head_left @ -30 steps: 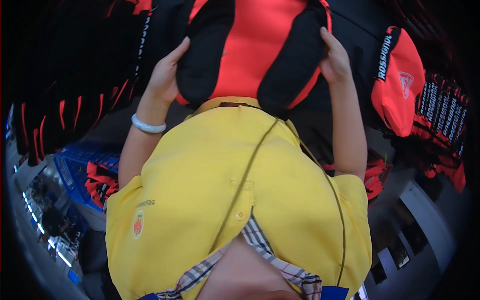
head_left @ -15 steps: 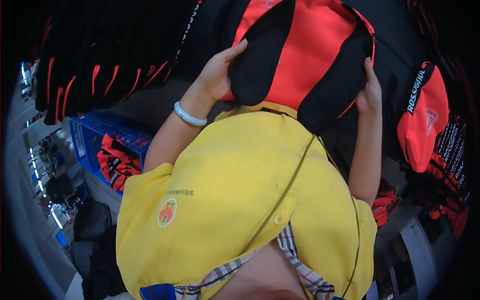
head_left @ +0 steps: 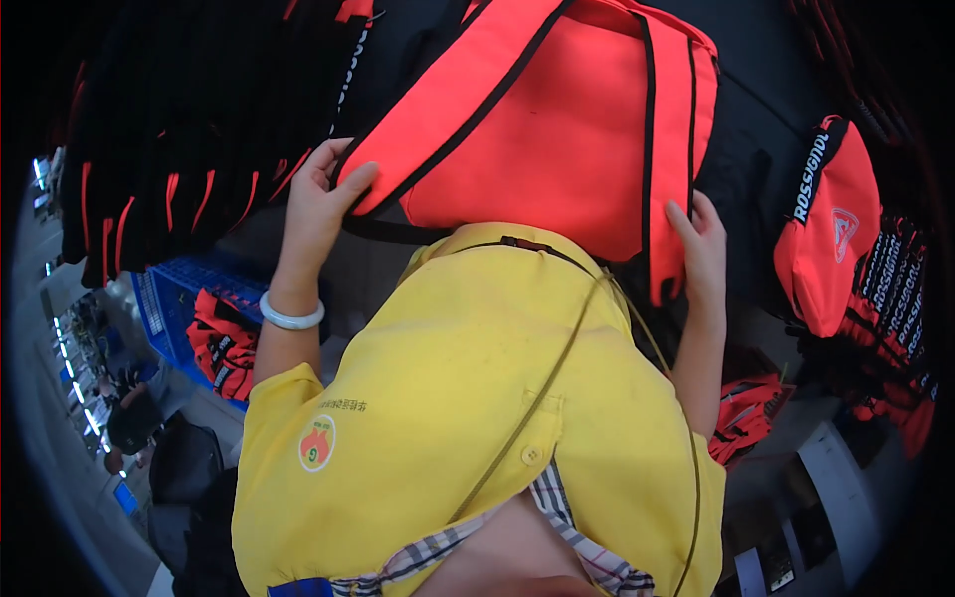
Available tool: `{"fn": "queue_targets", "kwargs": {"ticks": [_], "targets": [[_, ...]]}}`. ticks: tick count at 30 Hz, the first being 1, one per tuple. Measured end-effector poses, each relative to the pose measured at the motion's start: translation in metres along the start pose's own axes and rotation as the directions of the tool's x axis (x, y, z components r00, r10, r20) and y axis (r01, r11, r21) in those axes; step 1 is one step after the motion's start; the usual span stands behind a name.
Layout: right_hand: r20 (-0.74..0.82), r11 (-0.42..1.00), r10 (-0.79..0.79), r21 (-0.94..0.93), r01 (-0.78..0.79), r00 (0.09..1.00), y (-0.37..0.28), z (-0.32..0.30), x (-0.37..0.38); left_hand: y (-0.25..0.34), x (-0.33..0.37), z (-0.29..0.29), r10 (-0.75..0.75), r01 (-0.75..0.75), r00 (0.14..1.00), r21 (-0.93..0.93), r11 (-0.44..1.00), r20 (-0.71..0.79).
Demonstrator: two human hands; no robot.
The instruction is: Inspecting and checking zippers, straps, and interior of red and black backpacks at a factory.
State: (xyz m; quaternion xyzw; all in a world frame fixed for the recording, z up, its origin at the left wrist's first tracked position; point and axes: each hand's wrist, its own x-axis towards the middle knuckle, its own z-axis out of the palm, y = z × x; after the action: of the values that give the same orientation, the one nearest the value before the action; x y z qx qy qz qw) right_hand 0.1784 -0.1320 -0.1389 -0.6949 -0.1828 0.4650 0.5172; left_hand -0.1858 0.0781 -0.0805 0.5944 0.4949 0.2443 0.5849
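A red backpack [head_left: 537, 149] lies in front of me at the top of the view, its flat back panel facing up. Two red shoulder straps with black edging run down from its upper end. My left hand [head_left: 323, 194] pinches the rounded lower end of the left strap [head_left: 463, 99], which slants outward to the left. At the right, my right hand [head_left: 702, 239] grips the lower end of the right strap [head_left: 669, 149], thumb on its red face. The fingers beneath both straps are partly hidden. A black band [head_left: 393, 232] shows below the left strap.
Black pieces with red edges [head_left: 129, 169] are piled at the upper left. Below them is a blue crate [head_left: 164, 298] with red-and-black items [head_left: 221, 343]. A red pouch [head_left: 831, 234] with a black band lies at the right, beside stacked black strips [head_left: 900, 289].
The straps' black undersides faced up before; now their red faces show. My left hand has moved left and downward with its strap, and my right hand slightly down and left.
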Motion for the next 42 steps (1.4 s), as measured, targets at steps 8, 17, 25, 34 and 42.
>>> {"fn": "queue_targets", "kwargs": {"ticks": [8,17,25,34,42], "targets": [[0.218,0.583,-0.647,-0.476,0.658,0.731,-0.012,0.116,0.040,-0.012,0.005,0.010,-0.193,0.208,0.978,-0.330,0.921,0.077],[0.388,0.227,-0.584,-0.766,0.602,0.713,0.051,0.160,0.131,-0.045,-0.017,0.001,-0.309,0.320,0.947,-0.240,0.916,0.083],[0.311,0.341,-0.603,-0.733,0.589,0.735,0.057,0.187,0.147,-0.021,-0.016,0.007,-0.281,0.280,0.959,-0.247,0.928,0.030],[0.563,0.686,-0.058,-0.577,0.443,0.824,-0.016,0.070,0.014,-0.033,-0.030,-0.016,-0.330,0.332,0.943,-0.215,0.918,0.049],[0.218,0.766,-0.144,-0.593,0.248,0.965,0.010,0.052,-0.015,-0.035,-0.023,-0.019,-0.354,0.362,0.932,-0.218,0.906,0.076]]}}
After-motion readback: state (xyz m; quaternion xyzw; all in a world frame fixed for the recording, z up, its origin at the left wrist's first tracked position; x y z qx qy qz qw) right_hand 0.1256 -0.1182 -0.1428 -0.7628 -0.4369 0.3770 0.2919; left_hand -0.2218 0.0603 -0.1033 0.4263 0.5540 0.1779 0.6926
